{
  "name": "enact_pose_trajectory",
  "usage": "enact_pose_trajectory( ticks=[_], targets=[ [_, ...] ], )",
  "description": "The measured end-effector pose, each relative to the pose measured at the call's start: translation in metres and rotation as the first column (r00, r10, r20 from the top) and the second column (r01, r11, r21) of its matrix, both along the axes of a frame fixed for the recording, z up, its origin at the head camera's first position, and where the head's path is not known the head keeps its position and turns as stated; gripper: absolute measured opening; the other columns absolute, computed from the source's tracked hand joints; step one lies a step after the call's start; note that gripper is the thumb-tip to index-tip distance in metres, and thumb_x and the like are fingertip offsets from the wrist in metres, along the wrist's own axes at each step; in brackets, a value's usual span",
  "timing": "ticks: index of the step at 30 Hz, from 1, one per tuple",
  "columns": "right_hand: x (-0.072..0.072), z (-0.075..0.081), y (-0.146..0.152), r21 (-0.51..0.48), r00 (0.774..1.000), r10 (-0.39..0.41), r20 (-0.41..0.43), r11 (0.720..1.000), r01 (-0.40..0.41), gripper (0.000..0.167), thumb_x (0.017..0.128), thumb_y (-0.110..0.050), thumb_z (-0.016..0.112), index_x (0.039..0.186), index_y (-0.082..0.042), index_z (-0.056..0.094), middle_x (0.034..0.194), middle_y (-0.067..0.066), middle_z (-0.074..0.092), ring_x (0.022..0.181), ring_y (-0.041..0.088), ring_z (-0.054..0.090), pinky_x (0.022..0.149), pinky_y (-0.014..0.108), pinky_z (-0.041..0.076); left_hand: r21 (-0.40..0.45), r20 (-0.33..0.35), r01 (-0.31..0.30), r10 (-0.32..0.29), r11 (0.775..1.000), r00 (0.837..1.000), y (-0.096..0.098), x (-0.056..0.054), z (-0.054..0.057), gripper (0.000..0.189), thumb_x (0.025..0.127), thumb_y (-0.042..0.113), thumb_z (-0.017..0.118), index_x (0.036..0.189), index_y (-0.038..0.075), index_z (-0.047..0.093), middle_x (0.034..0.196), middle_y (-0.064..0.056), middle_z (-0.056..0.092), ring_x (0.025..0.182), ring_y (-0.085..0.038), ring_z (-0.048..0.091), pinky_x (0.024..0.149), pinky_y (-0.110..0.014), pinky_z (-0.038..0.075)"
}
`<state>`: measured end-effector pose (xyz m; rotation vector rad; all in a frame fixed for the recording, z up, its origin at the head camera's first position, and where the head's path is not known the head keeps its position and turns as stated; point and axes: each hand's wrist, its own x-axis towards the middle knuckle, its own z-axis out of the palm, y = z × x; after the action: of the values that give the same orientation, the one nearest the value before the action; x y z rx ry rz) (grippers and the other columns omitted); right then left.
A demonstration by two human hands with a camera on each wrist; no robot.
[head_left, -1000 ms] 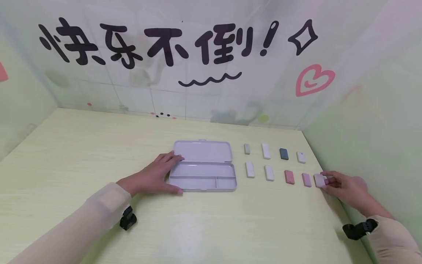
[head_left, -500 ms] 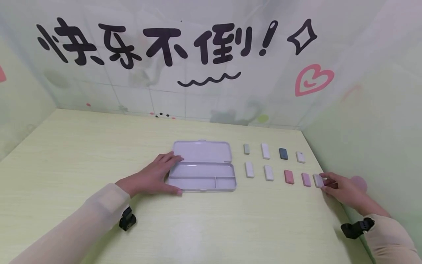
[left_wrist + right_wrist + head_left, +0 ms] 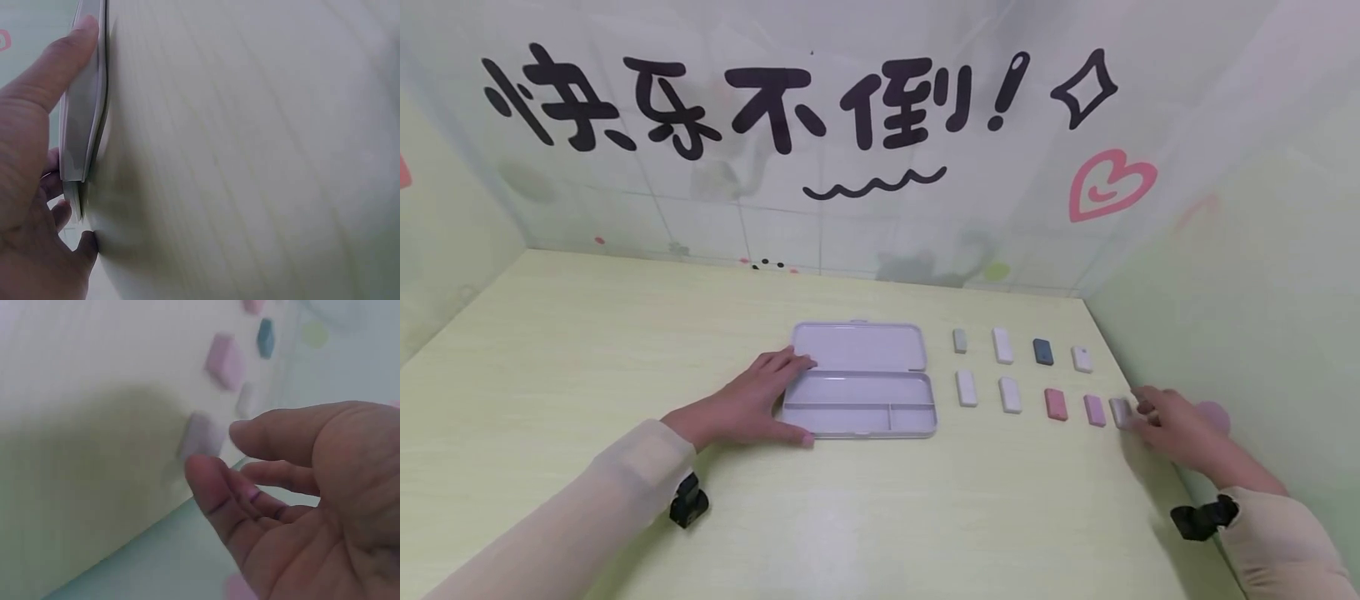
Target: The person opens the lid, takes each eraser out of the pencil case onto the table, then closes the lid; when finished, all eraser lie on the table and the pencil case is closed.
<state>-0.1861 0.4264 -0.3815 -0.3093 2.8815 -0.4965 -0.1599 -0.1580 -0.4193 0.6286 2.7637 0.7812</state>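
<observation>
An open lilac pencil case (image 3: pixel 837 417) lies on the table, its lid folded back and its tray divided into compartments. My left hand (image 3: pixel 748 400) rests spread over its left end, the straight thumb along the front edge and fingertips near the hinge. In the left wrist view that thumb touches the case's side wall (image 3: pixel 84 112). At the right end of the front row lies a pale grey eraser-like block (image 3: pixel 1121 412). Just right of it is my right hand (image 3: pixel 1183 429), fingers loosely bent; a gap shows between thumb and fingertips in the right wrist view, with nothing held.
Several similar blocks lie in two rows right of the case, among them a pink one (image 3: pixel 1094 410), a red one (image 3: pixel 1056 404) and a dark blue one (image 3: pixel 1042 352). A wall (image 3: pixel 1247 317) borders the table close to the right hand; another stands behind.
The right hand's fingers have come off the pale grey block, which now lies turned slightly, near the pink one. The left hand keeps its place on the case.
</observation>
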Motion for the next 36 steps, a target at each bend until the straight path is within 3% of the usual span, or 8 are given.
enact_pose_trajectory(
  ticks=[5,8,13,15,20,26,36],
  targets=[
    [-0.007,0.015,-0.046,-0.043,0.976,0.105,-0.190,0.992,-0.115,0.042,0.101,-0.001,0.062,0.138,0.016,0.052,0.114,0.032,0.064,0.095,0.041,0.067,0.069,0.025,0.056,0.003,0.003,-0.009,0.009,1.000,1.000,-0.001,0.001,0.000,0.108,0.077,0.058,0.088,0.159,0.010,0.037,0.170,-0.027,0.026,0.155,-0.048,0.027,0.120,-0.070,0.035],
    [-0.017,0.023,-0.079,-0.102,0.959,0.153,-0.238,0.978,-0.181,0.037,0.104,-0.004,0.061,0.138,0.009,0.057,0.119,0.026,0.069,0.103,0.038,0.069,0.081,0.028,0.059,0.004,-0.001,-0.006,0.006,1.000,1.000,-0.001,0.001,0.000,0.108,0.077,0.058,0.087,0.159,0.010,0.037,0.170,-0.027,0.026,0.155,-0.048,0.027,0.120,-0.070,0.035],
    [-0.038,0.025,-0.138,-0.199,0.967,0.205,-0.153,0.952,-0.233,0.036,0.109,-0.014,0.055,0.141,0.004,0.058,0.131,0.024,0.069,0.119,0.039,0.068,0.101,0.052,0.058,0.005,-0.001,-0.002,0.002,1.000,1.000,-0.002,0.001,-0.001,0.108,0.077,0.059,0.087,0.159,0.010,0.037,0.169,-0.028,0.026,0.155,-0.049,0.027,0.119,-0.071,0.035],
    [-0.048,0.020,-0.161,-0.228,0.966,0.233,-0.109,0.940,-0.252,0.038,0.110,-0.015,0.054,0.142,0.004,0.057,0.135,0.025,0.066,0.124,0.041,0.066,0.105,0.056,0.055,0.006,0.001,-0.004,0.004,1.000,1.000,-0.002,0.001,-0.001,0.108,0.077,0.059,0.087,0.159,0.010,0.037,0.170,-0.028,0.026,0.155,-0.049,0.027,0.120,-0.070,0.034],
    [-0.072,0.004,-0.212,-0.242,0.957,0.285,-0.046,0.927,-0.287,0.040,0.110,-0.015,0.053,0.144,0.006,0.055,0.142,0.025,0.062,0.131,0.041,0.062,0.111,0.054,0.052,0.010,-0.005,-0.003,0.003,1.000,1.000,-0.001,0.001,-0.001,0.108,0.077,0.060,0.087,0.159,0.010,0.037,0.170,-0.027,0.025,0.156,-0.048,0.027,0.120,-0.070,0.034],
    [-0.091,-0.009,-0.255,-0.227,0.962,0.272,0.030,0.939,-0.258,0.045,0.109,-0.016,0.052,0.148,0.006,0.050,0.140,0.027,0.062,0.130,0.041,0.061,0.112,0.053,0.051,0.012,-0.020,0.013,-0.013,1.000,1.000,-0.001,0.000,0.000,0.108,0.077,0.060,0.087,0.159,0.009,0.038,0.169,-0.027,0.028,0.155,-0.049,0.028,0.120,-0.070,0.035],
    [-0.103,-0.017,-0.272,-0.253,0.988,0.153,0.025,0.957,-0.141,0.036,0.109,-0.014,0.049,0.137,0.003,0.064,0.135,0.024,0.067,0.126,0.039,0.063,0.107,0.049,0.054,0.029,-0.017,0.005,-0.004,1.000,1.000,-0.001,0.002,0.002,0.113,0.077,0.058,0.088,0.161,0.005,0.033,0.169,-0.026,0.027,0.156,-0.048,0.026,0.122,-0.068,0.033]
  ],
)
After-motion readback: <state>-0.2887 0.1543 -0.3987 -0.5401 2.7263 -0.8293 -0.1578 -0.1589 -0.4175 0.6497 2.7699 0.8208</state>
